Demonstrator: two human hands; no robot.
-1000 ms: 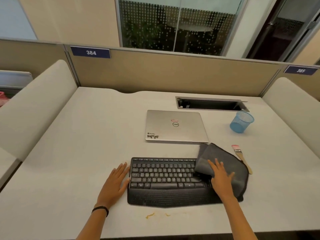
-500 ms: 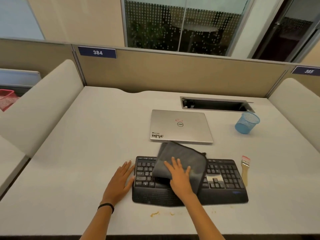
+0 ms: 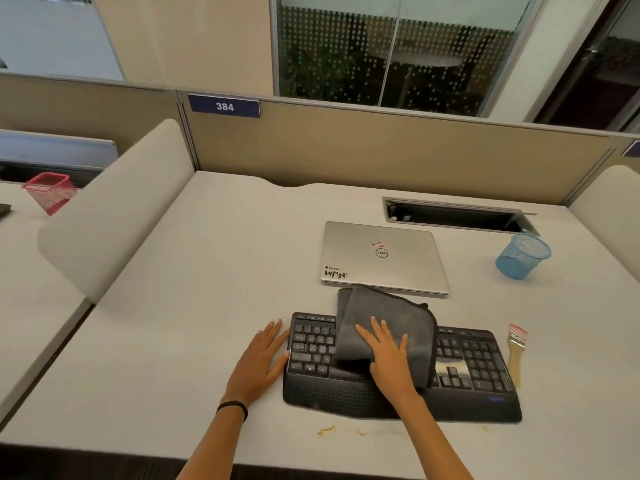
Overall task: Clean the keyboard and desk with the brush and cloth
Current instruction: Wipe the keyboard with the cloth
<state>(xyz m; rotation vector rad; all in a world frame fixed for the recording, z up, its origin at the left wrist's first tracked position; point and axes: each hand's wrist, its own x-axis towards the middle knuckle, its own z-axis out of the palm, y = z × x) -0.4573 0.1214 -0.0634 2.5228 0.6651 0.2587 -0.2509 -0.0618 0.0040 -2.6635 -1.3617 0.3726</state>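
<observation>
far left of the keyboard (image 3: 398, 375), beyond a padded divider (image 3: 114, 209), a red mesh holder (image 3: 50, 192) sits on the neighbouring desk, partly cut off by the divider's edge. the left hand (image 3: 258, 362) lies flat on the desk (image 3: 173, 323), fingers spread and gripping nothing, its thumb side touching the keyboard's left end; a dark band (image 3: 232, 408) circles the wrist. the keyboard is black with a palm rest along its near edge, and its middle keys are hidden under a grey cloth (image 3: 388, 327). the right hand (image 3: 388, 355) presses palm-down on that cloth, fingers extended and slightly apart, pinning it rather than clenching it; whether any fold is pinched beneath the palm cannot be told. the cloth's far edge overhangs the keyboard and reaches just up to a closed silver laptop (image 3: 381, 258) behind it. near the keyboard's front edge, small yellowish stains (image 3: 327, 430) mark the desk. just beside the keyboard's right end lies the brush (image 3: 515, 355), wooden handle toward the viewer, pinkish bristles away. behind the keyboard to the right stand a blue mesh cup (image 3: 522, 256) and an open cable slot (image 3: 457, 216), whose dark inside is hard to make out.
</observation>
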